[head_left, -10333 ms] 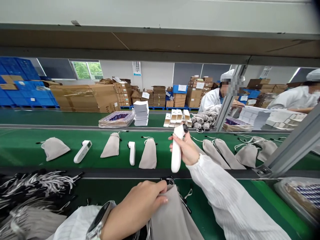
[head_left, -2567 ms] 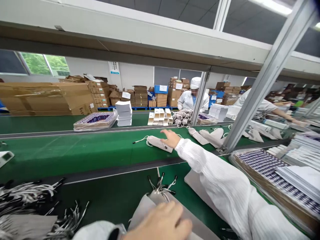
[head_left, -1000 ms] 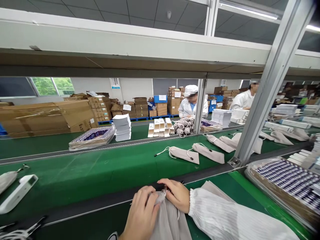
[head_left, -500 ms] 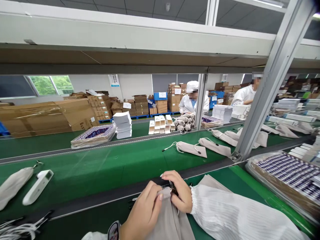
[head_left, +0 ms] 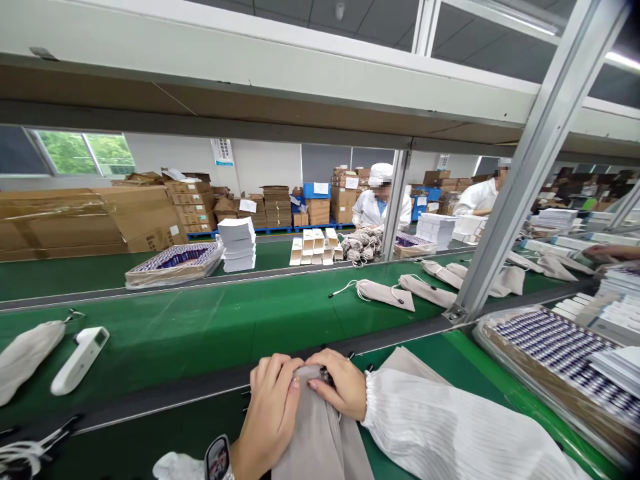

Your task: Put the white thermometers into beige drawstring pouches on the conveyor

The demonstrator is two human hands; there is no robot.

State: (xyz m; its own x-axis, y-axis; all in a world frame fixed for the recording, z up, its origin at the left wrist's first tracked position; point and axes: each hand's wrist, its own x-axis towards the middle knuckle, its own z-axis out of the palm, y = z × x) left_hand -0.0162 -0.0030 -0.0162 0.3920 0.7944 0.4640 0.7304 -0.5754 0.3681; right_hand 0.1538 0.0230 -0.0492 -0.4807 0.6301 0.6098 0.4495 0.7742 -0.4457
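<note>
A stack of flat grey-beige drawstring pouches (head_left: 313,443) lies on the near green surface, below my hands. My left hand (head_left: 273,407) wears a watch (head_left: 218,460) and is closed on the top edge of the uppermost pouch, thumb on the near side. Beside it, my right hand (head_left: 343,383) bends its fingers around the other end of that same edge, close to the left fingertips. Something small and dark shows between the right thumb and fingers; I cannot make out what it is. Black cord tips (head_left: 370,367) stick out behind the right hand.
Across the belt (head_left: 200,333) lie a white handheld thermometer (head_left: 80,360) and a filled pouch (head_left: 33,353) at left, more pouches (head_left: 385,293) at right. White cords (head_left: 30,453) lie lower left. A battery tray (head_left: 555,360) and metal post (head_left: 520,167) stand right. Co-workers (head_left: 377,200) sit beyond.
My right fingertips have come down onto the pouch's edge, nearer my left hand. The view has shifted slightly, and another person's hand now shows at the right edge.
</note>
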